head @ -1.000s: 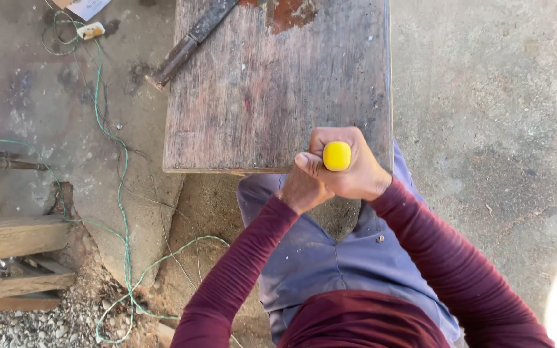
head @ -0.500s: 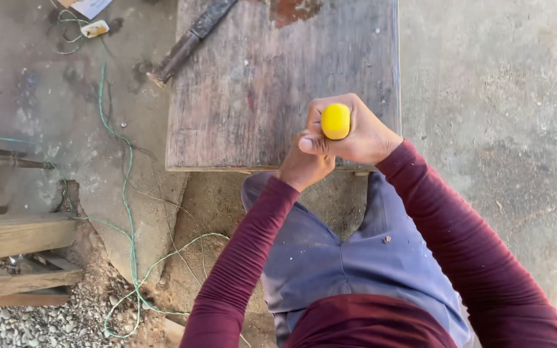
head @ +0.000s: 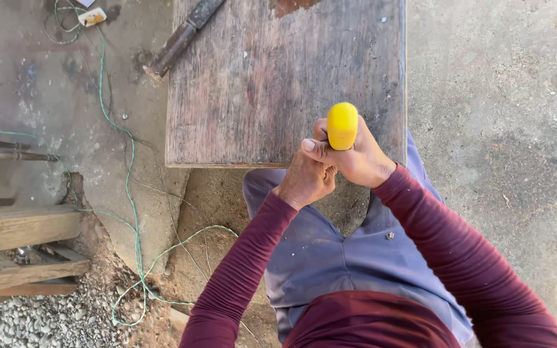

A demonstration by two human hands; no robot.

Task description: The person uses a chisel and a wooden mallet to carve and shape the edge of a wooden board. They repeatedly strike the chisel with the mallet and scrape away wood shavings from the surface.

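A yellow rounded tool handle [head: 342, 125] stands upright in my right hand [head: 360, 158], whose fingers wrap its lower part. Whatever is below the handle is hidden by my fingers. My left hand [head: 304, 179] sits just beneath and to the left, closed against the right hand and the hidden lower part of the tool. Both hands hover over the near edge of a worn wooden table [head: 272, 77]. My dark red sleeves and blue-grey trousers fill the lower frame.
A long dark metal tool [head: 185, 35] lies across the table's far left corner. Green cord [head: 127, 193] trails over the concrete floor at left. Wooden planks [head: 24, 248] and gravel [head: 40, 319] lie at lower left. A small white object [head: 91, 17] rests on the floor at top left.
The yellow handle and both hands have drifted slightly right and stand more upright over the table edge. The camera view has shifted a little.
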